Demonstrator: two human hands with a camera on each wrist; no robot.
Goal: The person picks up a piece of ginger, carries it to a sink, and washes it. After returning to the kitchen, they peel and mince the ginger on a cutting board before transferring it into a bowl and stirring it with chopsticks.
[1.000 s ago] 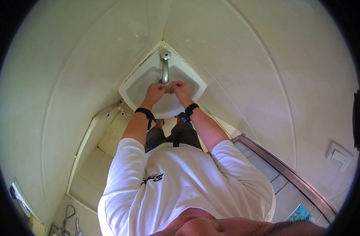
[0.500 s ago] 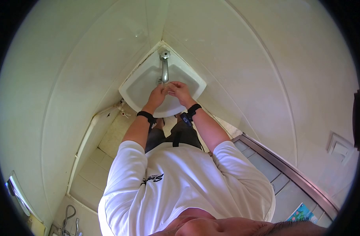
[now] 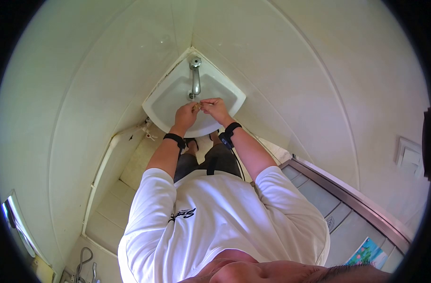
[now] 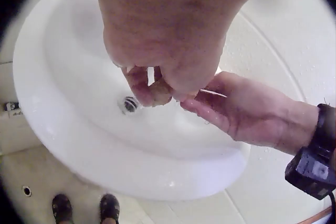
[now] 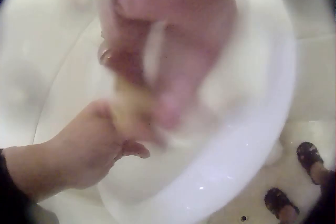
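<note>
Both hands meet over a white corner sink (image 3: 163, 106), just in front of the metal tap (image 3: 196, 82). Fingertips of my left hand (image 3: 184, 116) pinch a small yellowish-brown piece (image 3: 196, 107), partly covered by the fingers. From the other side, my right hand (image 3: 217, 110) has its thumb and fingers on the same piece. It shows as a yellow blur in the right wrist view, so its kind cannot be made out. Below the left fingers in the left wrist view lies the drain (image 4: 128, 105). Wet spots show on the right fingers.
Walls close in on both sides behind the sink. A pipe with a small valve (image 3: 151, 137) runs low on the left. On the right are a light switch (image 3: 409, 156) and a raised door sill (image 3: 347, 191). Feet in dark sandals (image 4: 62, 209) stand beneath the sink.
The hands stay together while their fingers shift. They sit slightly farther from the spout, and the yellowish piece shows more plainly between them. The head view has tilted a little.
</note>
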